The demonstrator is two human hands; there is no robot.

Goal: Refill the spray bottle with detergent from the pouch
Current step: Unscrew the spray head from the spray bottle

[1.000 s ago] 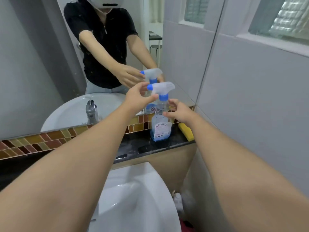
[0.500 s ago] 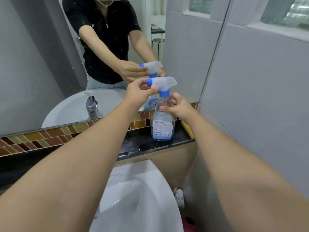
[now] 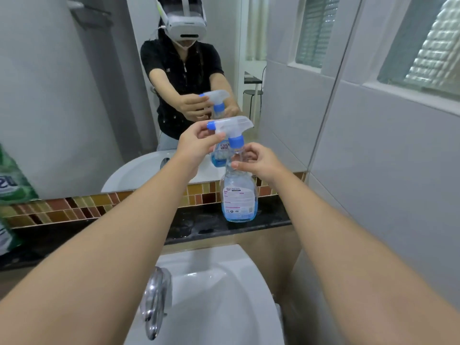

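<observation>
A clear spray bottle (image 3: 238,195) with a little blue liquid at its bottom stands on the black ledge (image 3: 199,226) under the mirror. Its white trigger head (image 3: 230,125) with a blue nozzle and blue collar sits on top. My left hand (image 3: 196,145) grips the trigger head from the left. My right hand (image 3: 256,160) holds the bottle's neck just below the blue collar. A green and white pouch (image 3: 11,195) shows at the far left edge, partly cut off.
A white basin (image 3: 219,295) with a chrome tap (image 3: 154,300) lies below the ledge. The mirror (image 3: 74,95) reflects me and the bottle. A grey tiled wall (image 3: 373,170) closes off the right side.
The camera has tilted and shifted, bringing the green pouch into view at the left. Both hands keep their hold on the trigger head and the bottle's neck.
</observation>
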